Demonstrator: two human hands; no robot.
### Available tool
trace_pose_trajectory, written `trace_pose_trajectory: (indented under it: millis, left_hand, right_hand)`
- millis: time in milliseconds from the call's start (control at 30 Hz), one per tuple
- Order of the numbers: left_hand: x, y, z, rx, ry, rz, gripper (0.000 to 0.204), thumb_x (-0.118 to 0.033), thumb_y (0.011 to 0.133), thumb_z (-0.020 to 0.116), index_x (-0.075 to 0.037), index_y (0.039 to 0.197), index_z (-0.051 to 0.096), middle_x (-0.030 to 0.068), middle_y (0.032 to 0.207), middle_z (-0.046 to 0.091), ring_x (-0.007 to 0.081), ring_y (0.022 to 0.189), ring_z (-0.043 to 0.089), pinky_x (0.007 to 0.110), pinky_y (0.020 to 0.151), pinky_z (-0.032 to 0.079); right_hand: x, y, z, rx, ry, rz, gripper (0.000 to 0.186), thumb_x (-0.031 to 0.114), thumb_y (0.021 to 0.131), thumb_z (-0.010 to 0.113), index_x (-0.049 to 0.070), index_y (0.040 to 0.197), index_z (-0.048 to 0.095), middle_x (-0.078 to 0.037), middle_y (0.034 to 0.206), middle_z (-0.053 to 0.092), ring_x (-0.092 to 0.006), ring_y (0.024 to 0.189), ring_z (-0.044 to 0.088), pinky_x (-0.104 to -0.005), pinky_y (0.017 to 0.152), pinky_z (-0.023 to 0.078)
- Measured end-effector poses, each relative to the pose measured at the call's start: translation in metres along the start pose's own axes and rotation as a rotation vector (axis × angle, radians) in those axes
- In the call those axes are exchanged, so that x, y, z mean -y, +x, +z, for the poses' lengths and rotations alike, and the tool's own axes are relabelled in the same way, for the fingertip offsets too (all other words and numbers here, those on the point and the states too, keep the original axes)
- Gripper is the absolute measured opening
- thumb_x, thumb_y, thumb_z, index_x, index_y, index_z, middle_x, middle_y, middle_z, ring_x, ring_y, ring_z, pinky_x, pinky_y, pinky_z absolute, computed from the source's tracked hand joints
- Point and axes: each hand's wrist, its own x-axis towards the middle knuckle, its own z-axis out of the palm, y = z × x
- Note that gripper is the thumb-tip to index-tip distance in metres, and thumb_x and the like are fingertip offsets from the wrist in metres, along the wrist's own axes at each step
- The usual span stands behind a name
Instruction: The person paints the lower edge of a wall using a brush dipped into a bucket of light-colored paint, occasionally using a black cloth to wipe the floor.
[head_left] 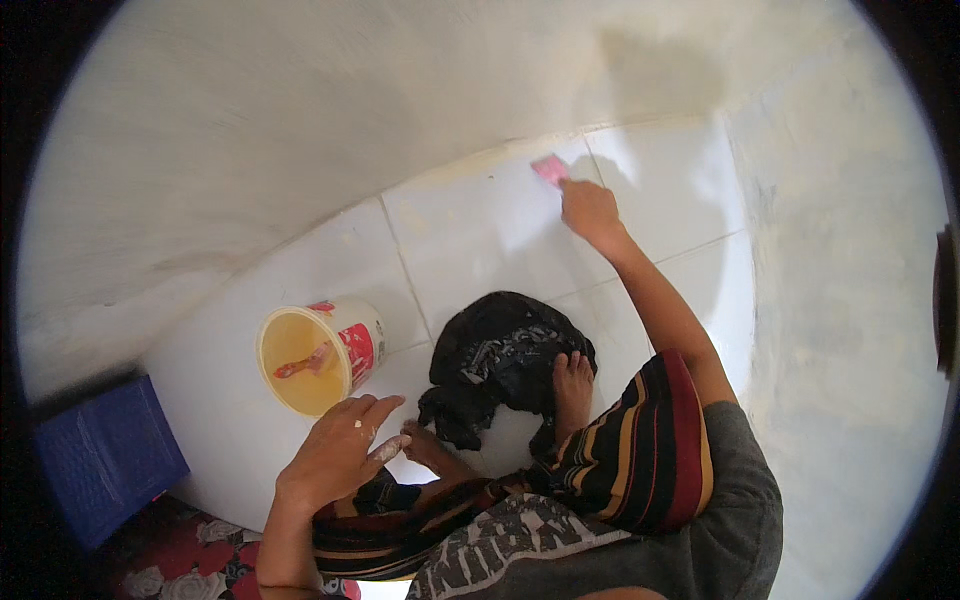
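Observation:
My right hand (pixel 590 210) grips a small pink flat scraper (pixel 549 168) near the foot of the wall, over white tiles. My left hand (pixel 338 450), flecked with white paint, hovers low at left with fingers apart and holds nothing. Just beyond it, a pale yellow bucket (pixel 357 357) contains a brush (pixel 300 366) with a reddish handle. A crumpled black cloth (pixel 490 325) lies on the floor between my hands, with my bare right foot (pixel 572 395) on or against it. My other foot (pixel 430 450) is partly hidden by my left hand and striped garment.
Pale, smeared walls (pixel 200 150) rise ahead and at the right (pixel 820 330), meeting the white tiled floor (pixel 210 390). A blue rectangular object (pixel 105 460) sits at the left, beside a red, grey and black floral fabric (pixel 190 560). A dark object (pixel 943 300) shows at the far right edge.

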Motion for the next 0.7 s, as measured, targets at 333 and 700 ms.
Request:
trace_pose_trajectory:
  millis: [333, 700]
  left_hand:
    - [-0.005, -0.003, -0.002, 0.032, 0.011, -0.024, 0.046, -0.03, 0.089, 0.061, -0.005, 0.126, 0.05, 0.0203, 0.113, 0.059, 0.0371, 0.107, 0.055, 0.044, 0.094, 0.043]
    - [-0.003, -0.008, 0.001, 0.025, -0.023, -0.009, 0.047, -0.028, 0.088, 0.062, -0.005, 0.127, 0.05, 0.02, 0.109, 0.059, 0.0368, 0.104, 0.056, 0.044, 0.091, 0.045]
  right_hand:
    - [0.003, -0.002, -0.008, -0.025, 0.09, -0.008, 0.023, 0.011, 0.08, 0.054, 0.009, 0.1, 0.064, -0.018, 0.082, 0.067, -0.0325, 0.079, 0.067, -0.0469, 0.067, 0.053]
    - [-0.007, -0.057, -0.006, 0.051, 0.067, 0.061, 0.022, 0.013, 0.082, 0.052, 0.007, 0.1, 0.062, -0.018, 0.081, 0.066, -0.0345, 0.076, 0.066, -0.0486, 0.065, 0.052]
